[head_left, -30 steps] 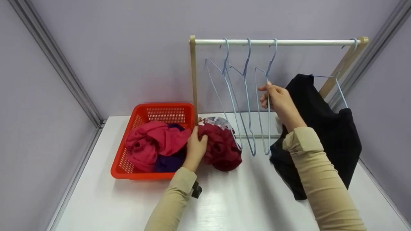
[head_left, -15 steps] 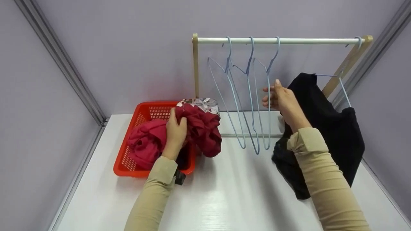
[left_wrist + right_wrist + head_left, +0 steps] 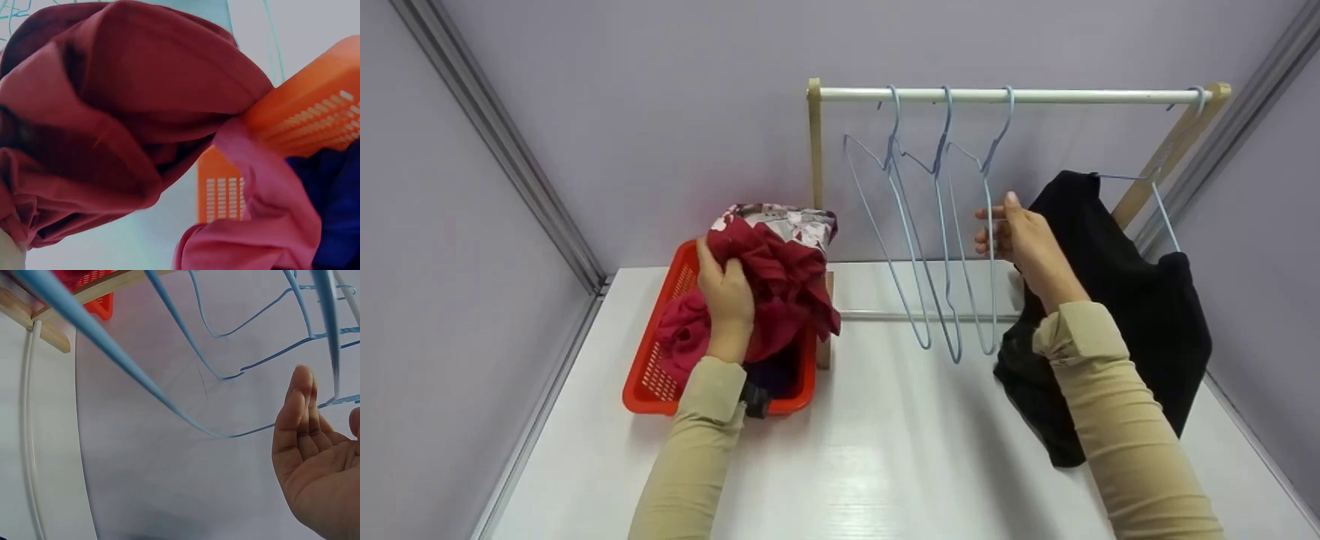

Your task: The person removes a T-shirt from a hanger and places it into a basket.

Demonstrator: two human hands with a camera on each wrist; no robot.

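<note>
A bunched dark red garment (image 3: pixel 772 262) with a grey-and-white floral part (image 3: pixel 799 225) is gripped by my left hand (image 3: pixel 726 300), above the red basket (image 3: pixel 649 405). In the left wrist view its folds (image 3: pixel 140 84) fill the upper left, overlapping the basket's rim. Pink cloth (image 3: pixel 681 337) and dark purple cloth (image 3: pixel 776 373) lie in the basket below. My right hand (image 3: pixel 1030 244) is raised beside the rightmost bare blue hanger (image 3: pixel 999 141). In the right wrist view its fingers (image 3: pixel 298 416) are extended, with a hanger wire passing between them and the thumb.
The clothes rack's white rail (image 3: pixel 1095 96) carries several blue hangers. A black garment (image 3: pixel 1132 322) hangs on the far right one, close to my right forearm. The rack's wooden left post (image 3: pixel 816 150) rises behind the basket. Grey walls surround the white tabletop (image 3: pixel 855 465).
My left hand has lifted the dark red garment and carried it left from beside the rack post to over the basket. My right hand has loosened from the hanger wire and stays near it.
</note>
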